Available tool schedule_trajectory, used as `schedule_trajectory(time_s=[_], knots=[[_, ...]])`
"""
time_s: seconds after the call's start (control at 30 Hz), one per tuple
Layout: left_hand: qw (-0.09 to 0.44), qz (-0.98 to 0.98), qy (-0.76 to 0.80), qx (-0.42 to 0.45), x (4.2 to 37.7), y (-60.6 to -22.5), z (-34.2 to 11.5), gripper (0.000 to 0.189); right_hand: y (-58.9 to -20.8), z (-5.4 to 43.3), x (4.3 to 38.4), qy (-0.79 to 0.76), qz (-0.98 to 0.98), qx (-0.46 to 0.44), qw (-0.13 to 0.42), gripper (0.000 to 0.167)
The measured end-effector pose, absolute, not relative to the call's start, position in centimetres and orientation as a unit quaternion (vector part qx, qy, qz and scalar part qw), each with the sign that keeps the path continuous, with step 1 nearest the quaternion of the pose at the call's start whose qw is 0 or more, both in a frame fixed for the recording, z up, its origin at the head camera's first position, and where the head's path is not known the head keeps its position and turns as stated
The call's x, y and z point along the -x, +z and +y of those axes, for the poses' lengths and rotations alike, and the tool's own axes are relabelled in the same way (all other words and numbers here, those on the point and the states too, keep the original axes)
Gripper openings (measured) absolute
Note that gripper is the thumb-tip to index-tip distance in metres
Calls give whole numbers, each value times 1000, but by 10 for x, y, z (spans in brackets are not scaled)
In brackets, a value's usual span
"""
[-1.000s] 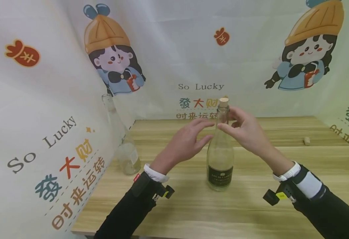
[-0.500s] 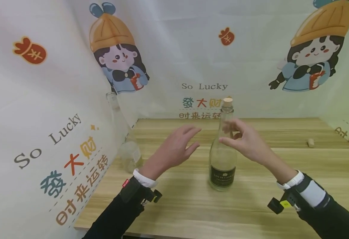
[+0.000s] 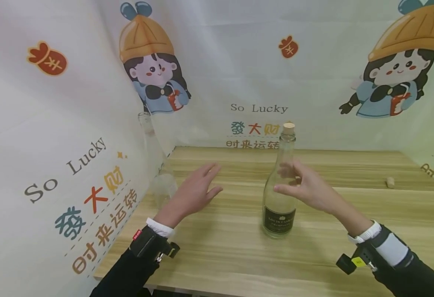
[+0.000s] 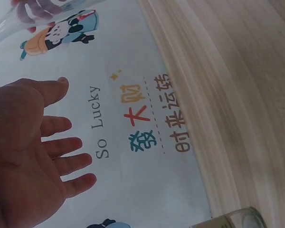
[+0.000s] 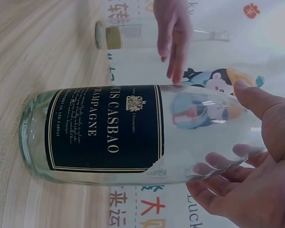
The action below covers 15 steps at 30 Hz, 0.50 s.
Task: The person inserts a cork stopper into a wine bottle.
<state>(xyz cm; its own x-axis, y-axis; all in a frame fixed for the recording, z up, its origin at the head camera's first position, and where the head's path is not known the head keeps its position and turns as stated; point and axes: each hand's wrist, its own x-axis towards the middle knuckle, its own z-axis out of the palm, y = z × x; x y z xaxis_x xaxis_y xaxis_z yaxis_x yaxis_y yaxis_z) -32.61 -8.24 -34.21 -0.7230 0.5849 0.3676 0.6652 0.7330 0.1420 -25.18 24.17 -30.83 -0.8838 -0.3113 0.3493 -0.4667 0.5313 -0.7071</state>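
A clear champagne bottle [image 3: 281,181] with a black label [image 5: 109,128] stands upright on the wooden table [image 3: 217,255]; a cork [image 3: 289,128] sits in its mouth. My right hand [image 3: 307,185] holds the bottle around its shoulder, thumb on the near side, and the curled fingers show through the glass. To the left, my left hand [image 3: 192,192] is raised above the table, palm inward, its fingers [image 4: 66,164] straight and holding nothing. A second clear bottle [image 3: 163,185] stands behind that hand, partly hidden by it; its gold label [image 5: 113,37] shows in the right wrist view.
A loose cork [image 3: 390,182] lies on the table at the far right. Printed white cloth [image 3: 217,62] hangs behind the table and along both sides. The table's front edge [image 3: 187,291] runs near the bottom of the head view.
My left hand has moved away from the bottle, leftward and down. My right hand has slid from the neck down to the shoulder. The bottle stays standing with its cork in place.
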Motion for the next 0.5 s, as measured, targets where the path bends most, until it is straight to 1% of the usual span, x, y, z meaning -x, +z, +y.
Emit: schedule_trajectory(time_s=[0.07, 0.3, 0.5], knots=[[144, -925, -132, 327, 330, -348, -88, 65, -310, 243, 251, 430, -871, -221, 84, 59], [131, -934, -135, 305, 336, -361, -101, 63, -313, 249, 254, 427, -878, -206, 67, 62], [110, -941, -120, 295, 341, -369, -103, 68, -312, 258, 257, 425, -880, -200, 71, 61]])
